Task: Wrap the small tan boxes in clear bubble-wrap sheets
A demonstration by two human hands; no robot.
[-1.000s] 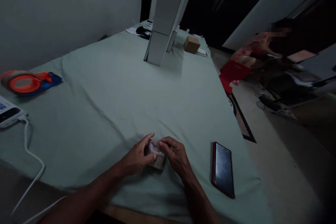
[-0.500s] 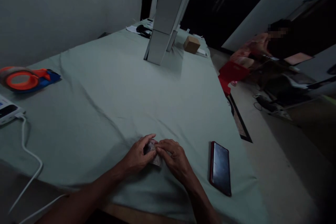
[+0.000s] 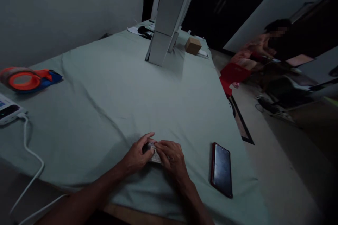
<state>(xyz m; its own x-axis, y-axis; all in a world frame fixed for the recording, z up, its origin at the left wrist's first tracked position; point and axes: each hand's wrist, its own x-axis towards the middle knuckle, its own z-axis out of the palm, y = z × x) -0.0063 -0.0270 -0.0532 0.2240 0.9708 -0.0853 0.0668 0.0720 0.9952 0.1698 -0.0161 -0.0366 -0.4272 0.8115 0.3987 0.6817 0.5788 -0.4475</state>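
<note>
A small pale packet lies low over the green cloth-covered table, near its front edge. My left hand grips its left side with thumb and fingers. On its right side my right hand curls over it, fingertips on top. Most of the packet is hidden by both hands, and the dim light hides its details.
A dark phone in a red case lies right of my hands. An orange tape dispenser and a white device with a cable sit at the left. White boxes and a small cardboard box stand at the back. Another person sits at right.
My hands have closed further over the packet and shifted slightly away from me; the right fingers now cover more of it. Nothing else on the table moved.
</note>
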